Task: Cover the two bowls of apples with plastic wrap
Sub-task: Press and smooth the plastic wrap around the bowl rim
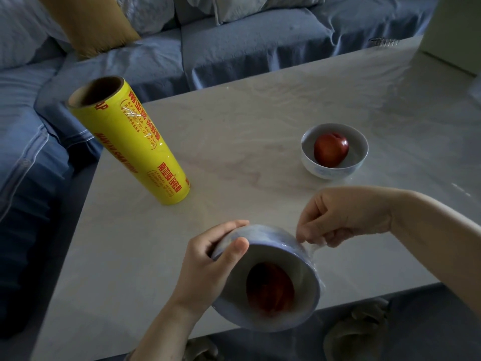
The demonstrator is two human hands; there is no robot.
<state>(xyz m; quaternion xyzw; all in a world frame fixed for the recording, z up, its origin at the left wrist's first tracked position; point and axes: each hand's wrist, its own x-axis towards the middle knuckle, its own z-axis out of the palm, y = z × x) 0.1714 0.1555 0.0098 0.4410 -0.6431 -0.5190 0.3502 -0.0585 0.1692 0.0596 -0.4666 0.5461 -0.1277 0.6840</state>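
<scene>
My left hand (pixel 208 267) grips a white bowl (pixel 307 280) tilted toward me above the table's near edge, thumb on its rim. A red apple (pixel 269 289) lies inside it, and clear plastic wrap (pixel 315 252) is stretched over the mouth and side. My right hand (pixel 343 217) pinches a strip of that wrap at the bowl's upper right side. A second white bowl (pixel 358 157) with a red apple (pixel 330 149) stands uncovered on the table further back right. A yellow roll of plastic wrap (pixel 130 142) stands upright at the left.
The pale marble table (pixel 260 113) has a blue sofa (pixel 234 48) behind and to its left, with a mustard cushion (pixel 96 24). A pale box (pixel 458 29) stands at the far right corner. Slippers (pixel 356 332) lie on the floor below the near edge.
</scene>
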